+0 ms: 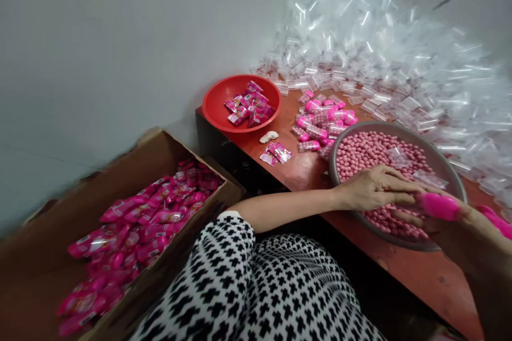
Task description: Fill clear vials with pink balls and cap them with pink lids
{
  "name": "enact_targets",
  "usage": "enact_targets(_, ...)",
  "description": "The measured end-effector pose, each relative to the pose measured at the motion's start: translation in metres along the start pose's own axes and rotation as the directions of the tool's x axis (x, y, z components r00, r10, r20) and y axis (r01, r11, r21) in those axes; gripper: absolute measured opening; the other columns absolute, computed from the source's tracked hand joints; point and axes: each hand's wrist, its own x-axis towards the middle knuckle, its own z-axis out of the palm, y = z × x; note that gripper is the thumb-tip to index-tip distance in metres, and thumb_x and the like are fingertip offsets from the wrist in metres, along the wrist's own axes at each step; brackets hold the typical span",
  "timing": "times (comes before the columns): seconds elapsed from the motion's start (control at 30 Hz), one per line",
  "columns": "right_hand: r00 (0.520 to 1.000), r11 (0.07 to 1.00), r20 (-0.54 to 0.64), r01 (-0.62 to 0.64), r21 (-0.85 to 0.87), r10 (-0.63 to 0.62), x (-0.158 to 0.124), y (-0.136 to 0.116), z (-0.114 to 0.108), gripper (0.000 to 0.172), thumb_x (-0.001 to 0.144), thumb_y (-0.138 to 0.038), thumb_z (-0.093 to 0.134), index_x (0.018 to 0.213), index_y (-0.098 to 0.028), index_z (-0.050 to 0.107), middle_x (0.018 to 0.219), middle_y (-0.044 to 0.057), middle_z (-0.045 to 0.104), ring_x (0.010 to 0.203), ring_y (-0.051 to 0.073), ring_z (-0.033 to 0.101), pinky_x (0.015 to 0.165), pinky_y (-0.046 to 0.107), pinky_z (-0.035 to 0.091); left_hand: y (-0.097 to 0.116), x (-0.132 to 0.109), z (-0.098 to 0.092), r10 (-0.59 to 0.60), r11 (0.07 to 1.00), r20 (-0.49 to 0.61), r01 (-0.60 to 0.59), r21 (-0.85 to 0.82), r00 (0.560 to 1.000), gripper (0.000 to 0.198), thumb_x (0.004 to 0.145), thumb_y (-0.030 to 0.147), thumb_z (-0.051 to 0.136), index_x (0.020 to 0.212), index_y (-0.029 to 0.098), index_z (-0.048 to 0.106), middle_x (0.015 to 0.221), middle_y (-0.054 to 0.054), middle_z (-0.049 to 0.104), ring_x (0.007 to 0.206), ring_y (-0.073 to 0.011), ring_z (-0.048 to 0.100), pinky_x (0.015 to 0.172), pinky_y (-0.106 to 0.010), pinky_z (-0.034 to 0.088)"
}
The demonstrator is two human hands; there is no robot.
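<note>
Over the grey basin of pink candy balls, both of my hands meet at one small pink-capped clear tube. My left hand has its fingers closed at the tube's clear end, which is blurred. Gripping the bright pink cap end is my right hand, smeared by motion. The tube's contents are hidden by my fingers. Two loose clear tubes, one a short clear tube, lie on the balls. More pink caps show beyond my right hand.
Filled pink-capped tubes lie behind the basin, near a large heap of clear tubes. A red bowl holds pink sachets; two pink sachets lie on the red-brown table. Left stands a cardboard box of pink packets.
</note>
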Motion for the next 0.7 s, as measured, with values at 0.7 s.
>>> enact_targets(0.7,0.945,0.880,-0.287,-0.002,0.475,0.157,0.002,-0.025,0.012,0.059,0.066,-0.065,0.084,0.104,-0.023,0.072,0.108,0.006,0.077,0.090,0.017,0.073,0.070,0.025,0.064,0.024,0.011,-0.064,0.006,0.979,-0.432,0.081,0.184,0.902,0.033,0.092,0.046,0.066,0.115,0.024,0.075,0.119,0.000,0.075,0.116,-0.0249,0.065,0.106,-0.039,0.051)
